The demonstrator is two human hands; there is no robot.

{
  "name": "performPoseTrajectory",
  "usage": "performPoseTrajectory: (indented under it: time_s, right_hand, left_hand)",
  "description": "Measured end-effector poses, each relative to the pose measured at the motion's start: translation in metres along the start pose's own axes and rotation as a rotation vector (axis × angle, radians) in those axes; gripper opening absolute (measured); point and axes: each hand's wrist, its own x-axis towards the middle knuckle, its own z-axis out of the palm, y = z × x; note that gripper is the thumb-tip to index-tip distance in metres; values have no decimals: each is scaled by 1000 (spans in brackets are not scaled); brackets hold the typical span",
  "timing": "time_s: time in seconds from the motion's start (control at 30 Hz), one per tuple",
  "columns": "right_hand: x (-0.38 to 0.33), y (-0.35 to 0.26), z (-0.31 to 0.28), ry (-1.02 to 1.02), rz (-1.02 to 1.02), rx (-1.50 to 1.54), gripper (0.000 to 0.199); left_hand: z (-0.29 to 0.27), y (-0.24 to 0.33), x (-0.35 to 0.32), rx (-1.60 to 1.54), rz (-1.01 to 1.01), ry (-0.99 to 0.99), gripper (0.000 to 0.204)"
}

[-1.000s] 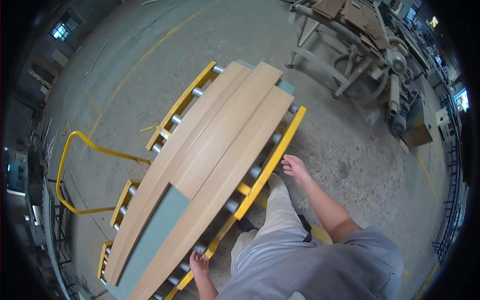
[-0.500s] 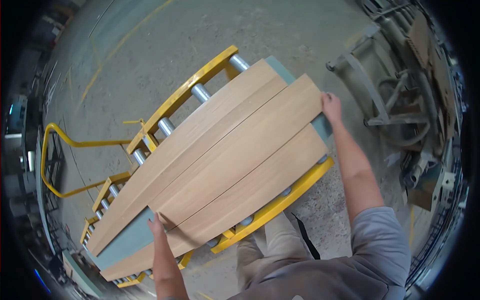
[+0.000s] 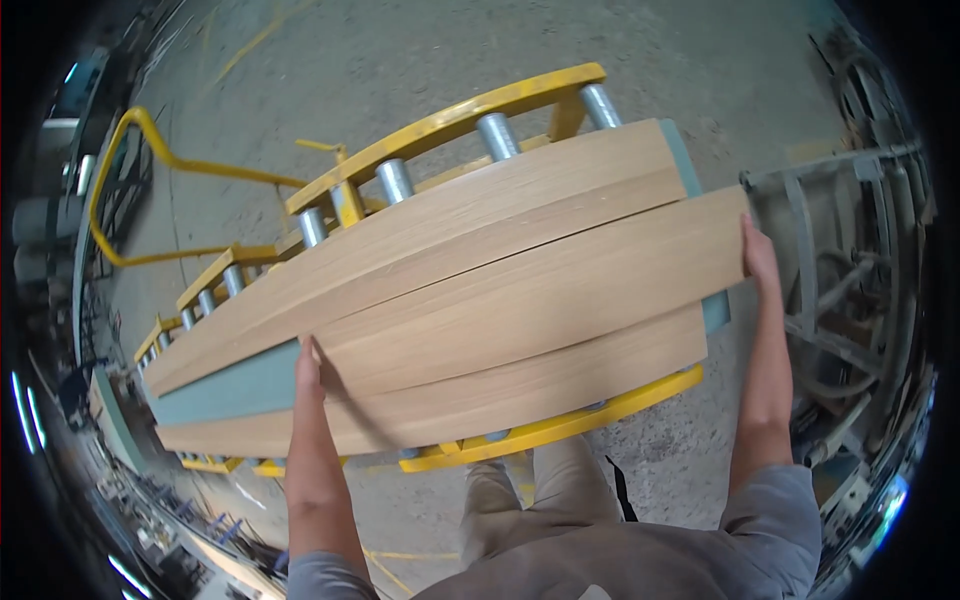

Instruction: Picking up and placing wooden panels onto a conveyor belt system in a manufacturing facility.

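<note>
Several long light-wood boards lie stacked on a yellow roller cart (image 3: pixel 560 428). The top board (image 3: pixel 530 300) sits in the middle of the stack, shorter than the ones beneath. My left hand (image 3: pixel 308 366) grips its left end, fingers over the edge. My right hand (image 3: pixel 758 256) holds its right end, fingers wrapped on the end face. A grey-green panel (image 3: pixel 235 385) shows under the boards at the left. Another wood board (image 3: pixel 470 215) lies along the far side of the stack.
Steel rollers (image 3: pixel 495 135) show at the cart's far side, with a yellow tubular handle (image 3: pixel 125 150) at the left. A grey metal machine frame (image 3: pixel 840 260) stands close on the right. Concrete floor (image 3: pixel 400 60) surrounds the cart.
I have leaned in over the cart. Both hands, first at the cart's near rail, reached onto the stack and now hold the two ends of the top board.
</note>
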Motion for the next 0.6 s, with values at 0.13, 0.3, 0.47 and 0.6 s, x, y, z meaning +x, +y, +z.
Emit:
performPoseTrajectory:
  time_s: [0.13,0.3,0.47,0.6]
  right_hand:
    - [-62,-48,-63,12,-56,24,60]
    - [-131,-86,-142,83,-301,65,53]
    - [-166,-82,-172,115,-291,330,52]
    - [-182,-48,-197,164,-118,552,55]
  left_hand:
    - [2,7,-9,-1,-29,43,76]
    - [6,24,-21,-31,-32,106,78]
    - [-33,33,-66,-228,51,267,74]
    - [-109,33,-158,-301,286,359,63]
